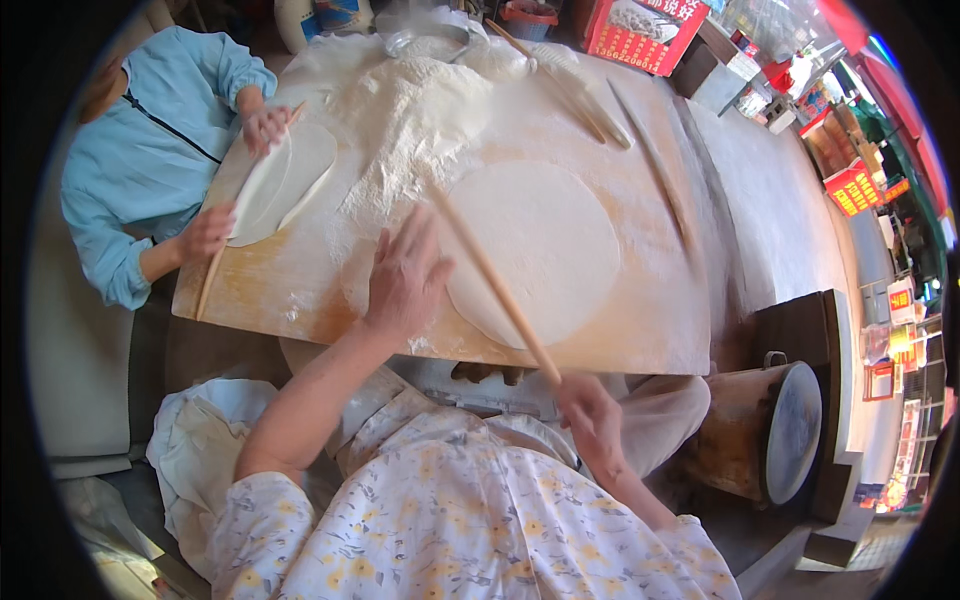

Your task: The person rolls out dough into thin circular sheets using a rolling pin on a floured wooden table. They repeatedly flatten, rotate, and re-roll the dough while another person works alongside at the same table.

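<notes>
My right hand (590,411) grips the near end of a long, thin wooden rolling pin (495,283) at the front edge of a floured wooden board (300,311). The pin slants away to the left, over the left part of a large, thin round sheet of dough (551,247). Its far end points toward a heap of flour (427,105). My left hand (405,277), a little blurred, is over the board just left of the pin. It holds nothing, and its thumb and fingers are spread. Whether that palm touches the board I cannot tell.
A co-worker in a light blue jacket (161,127) handles another dough sheet (307,172) on a thin rolling pin (214,277) at the left. More wooden pins (660,172) lie at the back right. A sieve (427,41) sits behind the flour. A lidded barrel (731,427) stands right of my knee.
</notes>
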`<action>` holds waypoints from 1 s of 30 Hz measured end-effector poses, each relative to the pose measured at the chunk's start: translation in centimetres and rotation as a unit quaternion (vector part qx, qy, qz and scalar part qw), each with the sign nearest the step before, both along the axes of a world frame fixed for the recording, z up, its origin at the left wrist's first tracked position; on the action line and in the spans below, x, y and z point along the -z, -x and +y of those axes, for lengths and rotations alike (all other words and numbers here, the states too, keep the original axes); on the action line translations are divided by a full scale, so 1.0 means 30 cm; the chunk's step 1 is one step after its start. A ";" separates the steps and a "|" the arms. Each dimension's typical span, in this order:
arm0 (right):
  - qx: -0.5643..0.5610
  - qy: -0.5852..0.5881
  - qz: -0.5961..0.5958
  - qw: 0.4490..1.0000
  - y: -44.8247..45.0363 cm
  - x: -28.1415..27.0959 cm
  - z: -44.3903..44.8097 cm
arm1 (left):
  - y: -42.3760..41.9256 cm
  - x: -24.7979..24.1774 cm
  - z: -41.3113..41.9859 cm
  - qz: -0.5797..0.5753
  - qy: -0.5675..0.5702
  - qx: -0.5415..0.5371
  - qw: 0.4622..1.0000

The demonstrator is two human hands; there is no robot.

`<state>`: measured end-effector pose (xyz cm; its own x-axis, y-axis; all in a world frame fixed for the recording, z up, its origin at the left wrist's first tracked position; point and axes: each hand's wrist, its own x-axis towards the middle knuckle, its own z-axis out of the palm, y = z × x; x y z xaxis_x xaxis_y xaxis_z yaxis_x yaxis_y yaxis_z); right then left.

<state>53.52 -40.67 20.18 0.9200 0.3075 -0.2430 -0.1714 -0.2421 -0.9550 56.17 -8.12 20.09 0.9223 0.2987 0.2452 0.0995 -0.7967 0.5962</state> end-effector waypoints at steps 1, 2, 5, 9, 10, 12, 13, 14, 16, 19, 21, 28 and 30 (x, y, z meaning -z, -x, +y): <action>0.016 -0.030 -0.004 0.999 -0.007 -0.004 0.020 | -0.027 -0.053 -0.018 0.066 0.007 -0.029 0.997; 0.021 -0.031 0.015 0.999 -0.018 -0.002 0.030 | -0.066 -0.102 -0.030 0.129 0.016 -0.057 0.990; 0.033 -0.050 0.059 0.996 -0.031 0.002 0.048 | -0.162 -0.024 -0.060 0.106 -0.073 -0.087 0.988; 0.031 -0.058 0.056 0.996 -0.027 0.001 0.074 | -0.386 0.149 -0.112 0.072 0.097 -0.089 0.989; 0.022 -0.044 0.044 0.998 -0.031 0.000 0.081 | -0.459 0.143 -0.141 0.041 0.304 -0.002 0.952; 0.019 -0.034 0.043 0.998 -0.046 0.002 0.083 | -0.514 0.144 -0.171 -0.026 0.417 0.101 0.903; 0.030 -0.035 0.054 0.997 -0.049 0.000 0.071 | -0.507 0.124 -0.197 -0.058 0.338 0.120 0.932; 0.050 -0.051 0.083 0.994 -0.058 -0.020 0.063 | -0.495 0.105 -0.211 -0.092 0.257 0.135 0.952; 0.066 -0.042 0.099 0.992 -0.087 -0.058 0.032 | -0.447 0.031 -0.215 -0.160 0.085 0.162 0.970; 0.041 -0.059 0.183 0.980 -0.180 -0.019 -0.198 | -0.352 -0.039 -0.134 -0.208 -0.152 0.225 0.940; -0.147 -0.054 0.140 0.978 -0.291 -0.073 -0.332 | -0.353 -0.037 -0.015 -0.228 -0.200 0.313 0.900; -0.086 0.292 -0.256 0.918 -0.722 -0.117 -0.207 | -0.503 -0.157 0.035 -0.251 -0.231 0.247 0.907; 0.009 0.340 -0.331 0.881 -0.817 -0.099 -0.162 | -0.543 -0.209 0.024 -0.298 -0.222 0.224 0.901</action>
<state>78.01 -45.52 23.15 0.9326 0.2821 0.2251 0.3583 -0.7986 -0.4835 72.46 -7.40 26.36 0.5912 -0.3200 0.7403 -0.5233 -0.8507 0.0503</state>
